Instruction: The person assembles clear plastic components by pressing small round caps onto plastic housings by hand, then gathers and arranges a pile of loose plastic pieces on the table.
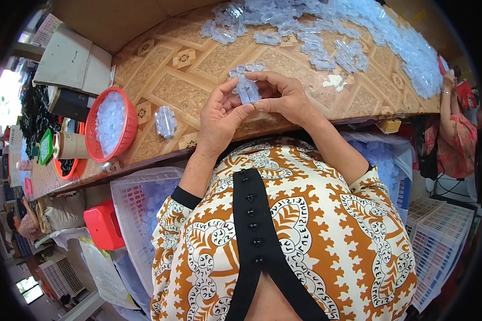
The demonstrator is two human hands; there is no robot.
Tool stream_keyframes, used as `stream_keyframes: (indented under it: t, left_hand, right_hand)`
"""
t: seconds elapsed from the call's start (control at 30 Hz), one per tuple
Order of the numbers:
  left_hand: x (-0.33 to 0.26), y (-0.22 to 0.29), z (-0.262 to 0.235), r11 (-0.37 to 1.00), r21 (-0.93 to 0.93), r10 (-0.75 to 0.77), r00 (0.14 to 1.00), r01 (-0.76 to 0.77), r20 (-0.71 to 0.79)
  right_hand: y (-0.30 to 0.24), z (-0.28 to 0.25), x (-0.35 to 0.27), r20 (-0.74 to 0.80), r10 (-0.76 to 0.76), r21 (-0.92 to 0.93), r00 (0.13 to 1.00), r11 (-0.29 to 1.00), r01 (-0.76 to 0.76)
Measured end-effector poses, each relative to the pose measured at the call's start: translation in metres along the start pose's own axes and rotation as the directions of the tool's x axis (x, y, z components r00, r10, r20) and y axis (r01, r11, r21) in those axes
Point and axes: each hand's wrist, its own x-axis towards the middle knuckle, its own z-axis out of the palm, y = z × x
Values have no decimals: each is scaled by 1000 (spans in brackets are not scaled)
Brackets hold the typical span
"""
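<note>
- Hands meet above the near edge of the tabletop (193,80), a surface with a tan, tile-patterned covering; both are closed on one small thing between them
- Left hand (219,115) comes up from below with the thumb and fingers curled in; its fingertips pinch the lower left side of a clear plastic piece (248,90)
- Right hand (286,96) arches over from the right; its fingers wrap across the top of the same clear plastic piece and the thumb presses in from the side
- That piece sits right in the middle of the two grips, lifted off the tabletop; pale bluish and see-through, with small round lobes showing along its top edge; finer shape too small to tell
- One loose clear part (165,121) lies flat on the tabletop just to the left of the left hand, apart from it
- Red basket (127,109) stands further left on the tabletop, filled with more of the translucent bits
- Big heap of clear parts (359,37) spreads across the far side of the tabletop and runs down its right end; a small white scrap (334,81) lies near the right hand
- White crate (128,198) sits below the tabletop edge on the left, with a red stool (104,224) beside it
- Another person in a red patterned top (458,134) is at the far right end of the tabletop, well apart from the hands
</note>
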Motion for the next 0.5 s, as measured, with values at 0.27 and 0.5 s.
stream_keyframes:
  t: [0.27, 0.5]
  left_hand:
    - [0, 2, 1, 1000, -17, 14, 1000, -14, 2]
    - [-1, 0, -1, 1000, -17, 10, 1000, -10, 3]
  right_hand:
    - [1, 2, 1, -24, -29, -47, 999, 999, 27]
    - [-1, 3, 0, -23, -10, -45, 1000, 999, 9]
